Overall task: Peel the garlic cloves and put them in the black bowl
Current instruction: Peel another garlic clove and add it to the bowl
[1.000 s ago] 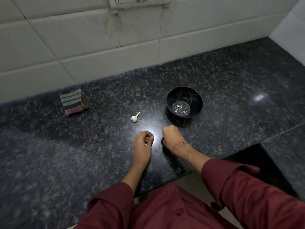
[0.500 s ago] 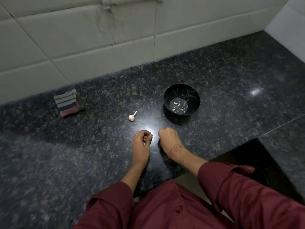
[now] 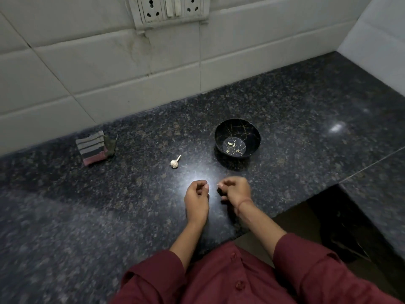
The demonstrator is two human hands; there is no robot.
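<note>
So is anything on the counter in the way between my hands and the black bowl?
Nothing visible. Only bare counter lies between the right hand and the black bowl. The garlic bulb sits off to the left of that path, and the folded cloth farther left.

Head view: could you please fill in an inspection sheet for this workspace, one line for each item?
Surface: dark speckled stone counter, with a light glare near the hands.
Job's things: black bowl with a few peeled cloves inside; small garlic bulb lying to its left, apart from it.
Clutter: folded striped cloth near the wall, far left.
Grippers: left hand and right hand close together at the counter, fingers curled; anything they hold is hidden.
Cables: nothing seen.
Surroundings: white tiled wall with a socket panel.
</note>
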